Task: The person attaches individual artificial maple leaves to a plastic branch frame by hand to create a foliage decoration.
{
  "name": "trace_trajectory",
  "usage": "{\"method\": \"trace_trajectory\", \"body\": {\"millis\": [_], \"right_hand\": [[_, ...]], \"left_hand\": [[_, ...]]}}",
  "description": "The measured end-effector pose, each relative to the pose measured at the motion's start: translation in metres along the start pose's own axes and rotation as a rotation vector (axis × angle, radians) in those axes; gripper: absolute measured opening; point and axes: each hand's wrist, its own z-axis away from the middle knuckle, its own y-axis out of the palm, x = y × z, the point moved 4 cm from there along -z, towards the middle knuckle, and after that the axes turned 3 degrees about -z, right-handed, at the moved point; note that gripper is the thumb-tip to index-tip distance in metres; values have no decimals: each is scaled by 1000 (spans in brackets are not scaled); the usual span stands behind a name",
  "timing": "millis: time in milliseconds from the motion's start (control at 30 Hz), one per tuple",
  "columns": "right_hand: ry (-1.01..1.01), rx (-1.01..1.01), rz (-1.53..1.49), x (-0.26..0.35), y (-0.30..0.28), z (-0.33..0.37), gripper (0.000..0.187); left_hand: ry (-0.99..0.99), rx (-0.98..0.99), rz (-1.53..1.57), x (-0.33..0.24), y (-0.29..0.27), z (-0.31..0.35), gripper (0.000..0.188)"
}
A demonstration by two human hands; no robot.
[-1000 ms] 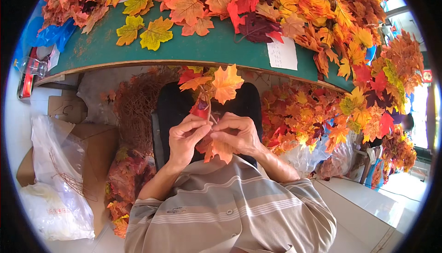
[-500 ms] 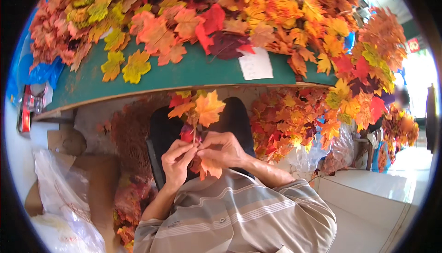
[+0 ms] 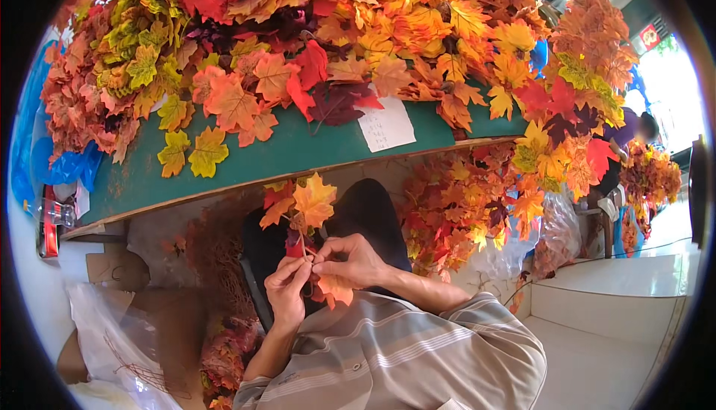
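A spray of artificial maple leaves [image 3: 314,199], orange-yellow with some red, stands up above my hands on a thin stem. My left hand [image 3: 287,292] is closed, pinching that stem between thumb and fingertips. Close against it, my right hand [image 3: 353,262] is also closed, its thumb and index finger pinched at the same stem. Just below the fingers hangs a pale orange leaf [image 3: 335,290], partly covered by the right hand. Exactly what lies between the right fingertips is too small to make out.
Ahead is a green tabletop [image 3: 261,154] heaped with red, orange and yellow leaves [image 3: 418,22], with a white paper slip [image 3: 385,125] near its edge. More leaves [image 3: 470,201] hang at the right. Plastic bags [image 3: 112,343] lie lower left; a person [image 3: 634,128] is far right.
The view has tilted and shifted, so the tabletop sits lower and further left. My hands stay together at the stem, with the right fingertips slightly shifted.
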Motion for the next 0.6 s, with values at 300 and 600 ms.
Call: {"method": "trace_trajectory", "body": {"millis": [300, 600], "right_hand": [[-54, 103, 79, 6, 2, -4, 6], [-17, -58, -40, 0, -11, -27, 11]], "left_hand": [[202, -41, -298, -10, -2, 8, 19], [98, 49, -305, 3, -9, 6, 17]]}}
